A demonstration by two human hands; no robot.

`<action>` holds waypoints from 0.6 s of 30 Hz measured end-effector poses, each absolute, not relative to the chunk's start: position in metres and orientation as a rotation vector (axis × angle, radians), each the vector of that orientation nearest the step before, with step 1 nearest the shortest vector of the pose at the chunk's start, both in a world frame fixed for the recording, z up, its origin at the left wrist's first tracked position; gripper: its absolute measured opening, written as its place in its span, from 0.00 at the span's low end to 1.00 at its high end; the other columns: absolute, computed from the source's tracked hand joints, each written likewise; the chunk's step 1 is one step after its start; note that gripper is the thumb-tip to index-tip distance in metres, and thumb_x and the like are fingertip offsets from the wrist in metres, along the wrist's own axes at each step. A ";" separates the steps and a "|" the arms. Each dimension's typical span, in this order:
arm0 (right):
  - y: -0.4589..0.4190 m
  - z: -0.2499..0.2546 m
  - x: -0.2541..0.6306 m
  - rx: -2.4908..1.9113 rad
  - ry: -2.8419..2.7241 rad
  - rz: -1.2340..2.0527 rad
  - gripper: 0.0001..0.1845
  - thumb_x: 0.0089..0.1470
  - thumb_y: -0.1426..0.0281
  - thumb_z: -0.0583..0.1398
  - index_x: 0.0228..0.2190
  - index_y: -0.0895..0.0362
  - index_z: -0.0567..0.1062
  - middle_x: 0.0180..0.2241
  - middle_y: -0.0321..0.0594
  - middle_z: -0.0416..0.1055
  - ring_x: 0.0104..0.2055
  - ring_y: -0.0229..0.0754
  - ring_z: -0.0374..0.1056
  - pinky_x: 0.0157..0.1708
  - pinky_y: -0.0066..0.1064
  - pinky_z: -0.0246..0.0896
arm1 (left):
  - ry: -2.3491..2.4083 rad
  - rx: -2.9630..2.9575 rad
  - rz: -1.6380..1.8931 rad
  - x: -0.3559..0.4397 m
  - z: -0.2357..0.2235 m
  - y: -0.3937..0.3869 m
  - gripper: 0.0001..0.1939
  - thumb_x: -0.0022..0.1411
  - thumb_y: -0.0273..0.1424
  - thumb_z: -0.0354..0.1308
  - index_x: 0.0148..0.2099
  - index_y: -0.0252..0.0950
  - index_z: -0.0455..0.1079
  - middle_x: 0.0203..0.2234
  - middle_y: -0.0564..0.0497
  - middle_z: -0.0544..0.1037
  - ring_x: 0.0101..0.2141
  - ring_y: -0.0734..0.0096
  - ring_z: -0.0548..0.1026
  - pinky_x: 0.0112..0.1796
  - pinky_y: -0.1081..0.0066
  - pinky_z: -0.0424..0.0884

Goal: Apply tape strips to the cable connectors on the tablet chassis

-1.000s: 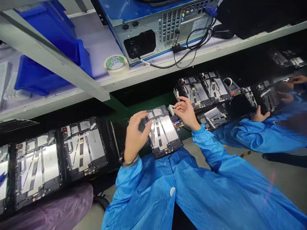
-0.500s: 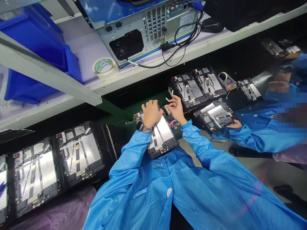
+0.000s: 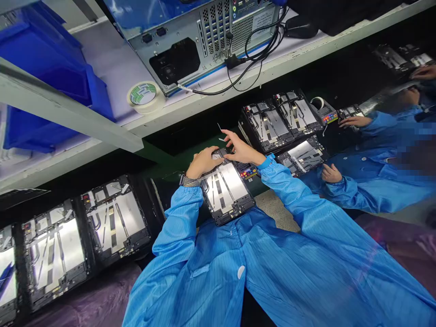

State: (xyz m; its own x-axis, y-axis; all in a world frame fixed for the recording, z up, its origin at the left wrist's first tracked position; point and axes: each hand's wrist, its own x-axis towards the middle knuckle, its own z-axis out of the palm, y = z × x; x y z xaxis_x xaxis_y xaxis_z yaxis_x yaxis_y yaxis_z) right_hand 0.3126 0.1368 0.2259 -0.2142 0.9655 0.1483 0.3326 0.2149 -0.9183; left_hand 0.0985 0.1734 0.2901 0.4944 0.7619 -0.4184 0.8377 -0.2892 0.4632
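Observation:
An opened tablet (image 3: 226, 184), its silvery plates and dark ribbon cables exposed, rests tilted at the bench edge in front of my body. My left hand (image 3: 202, 163) lies over its upper left part, thumb and fingers apart, with no object visible between them. Over the upper right corner, my right hand (image 3: 241, 149) has its fingers bent inward. Narrow white strips (image 3: 221, 139), which look like tape, stick out from its fingertips. The exact contact of the fingertips with the tablet is hard to make out.
Similar opened tablets (image 3: 114, 218) stand in a row at left, and others (image 3: 267, 125) lie at right. A small device with a lit display (image 3: 248, 172) sits beside my tablet. Above, a shelf carries a tape roll (image 3: 145, 96), blue bins and a computer (image 3: 218, 41). Co-workers' hands (image 3: 331, 173) are at right.
My left hand crossed over the tablet's top and then drew back left. My right hand moved left, over the tablet's upper corner, with the white strips. A co-worker's hand let go of a tablet at right.

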 end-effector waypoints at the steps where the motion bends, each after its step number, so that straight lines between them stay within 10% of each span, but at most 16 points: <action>1: 0.138 0.229 0.313 -1.215 -1.723 1.006 0.55 0.46 0.73 0.72 0.71 0.49 0.57 0.55 0.45 0.65 0.48 0.47 0.68 0.50 0.47 0.74 | 1.301 2.080 -0.155 0.098 0.290 0.175 0.35 0.66 0.48 0.62 0.71 0.43 0.66 0.65 0.44 0.75 0.60 0.50 0.75 0.58 0.60 0.68; 6: 0.146 0.241 0.317 -1.171 -1.759 0.980 0.54 0.41 0.73 0.76 0.67 0.51 0.64 0.53 0.44 0.68 0.50 0.51 0.71 0.55 0.53 0.72 | 1.239 2.007 -0.132 0.096 0.287 0.184 0.37 0.63 0.47 0.65 0.71 0.41 0.66 0.65 0.44 0.75 0.59 0.54 0.76 0.55 0.67 0.71; 18: 0.154 0.259 0.324 -1.053 -1.789 1.449 0.40 0.48 0.77 0.68 0.62 0.55 0.66 0.29 0.29 0.76 0.26 0.36 0.71 0.26 0.25 0.65 | 1.259 1.830 -0.282 0.096 0.306 0.198 0.41 0.54 0.50 0.71 0.67 0.42 0.71 0.48 0.47 0.85 0.44 0.53 0.83 0.42 0.66 0.75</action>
